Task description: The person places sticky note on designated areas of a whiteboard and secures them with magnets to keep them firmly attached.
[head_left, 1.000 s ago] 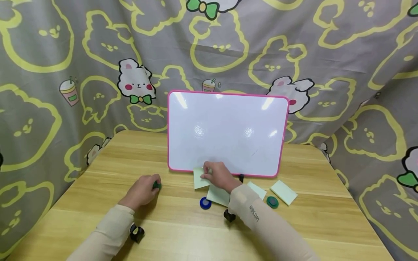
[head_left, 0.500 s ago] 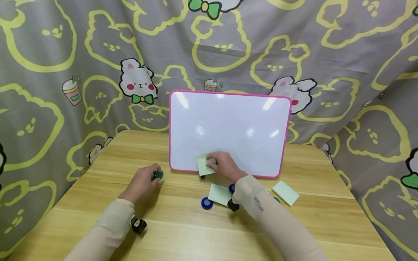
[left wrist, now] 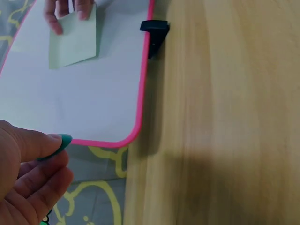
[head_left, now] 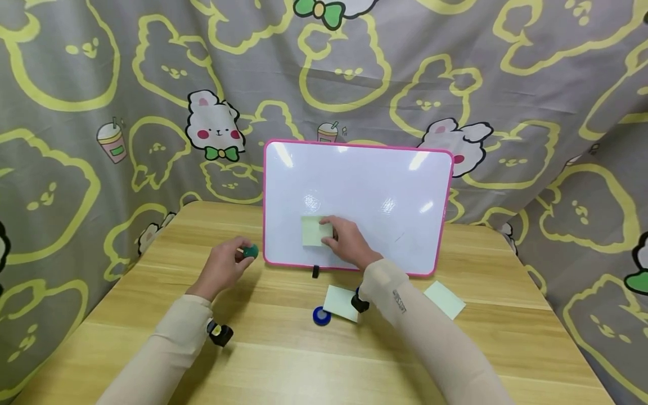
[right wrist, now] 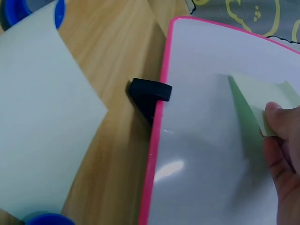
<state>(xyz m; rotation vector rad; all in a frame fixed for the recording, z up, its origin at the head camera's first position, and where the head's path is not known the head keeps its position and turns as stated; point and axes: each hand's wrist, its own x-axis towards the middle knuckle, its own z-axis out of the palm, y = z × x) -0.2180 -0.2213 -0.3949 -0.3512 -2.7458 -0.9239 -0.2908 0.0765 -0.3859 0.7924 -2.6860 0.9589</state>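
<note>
- While the right hand (head_left: 351,246) is pinching a pale green note (head_left: 310,231) by its right edge, the left hand (head_left: 221,267) is holding a green disc (head_left: 251,251) between thumb and fingers
- Note is sitting at the lower middle of the whiteboard (head_left: 354,185); its lower edge is standing off the surface, going by the shadow; upper-edge contact isn't showing clearly
- Edge grip is likely leaving most of the note uncovered; rim pinch is likely leaving the disc's faces clear
- Disc is hanging near the board's left rim, apart from the note
- Black clip (head_left: 316,271) is hugging the board's bottom rim, probably bracing it on the tabletop (head_left: 273,354)
- Second note (head_left: 340,301) is lying up front, blue disc (head_left: 321,316) right beside it; third note (head_left: 446,300) is lying farther right
- Right sleeve (head_left: 430,337) is carrying small sideways lettering, looking like "LetsSlim"; no brand is showing on board, notes or discs
</note>
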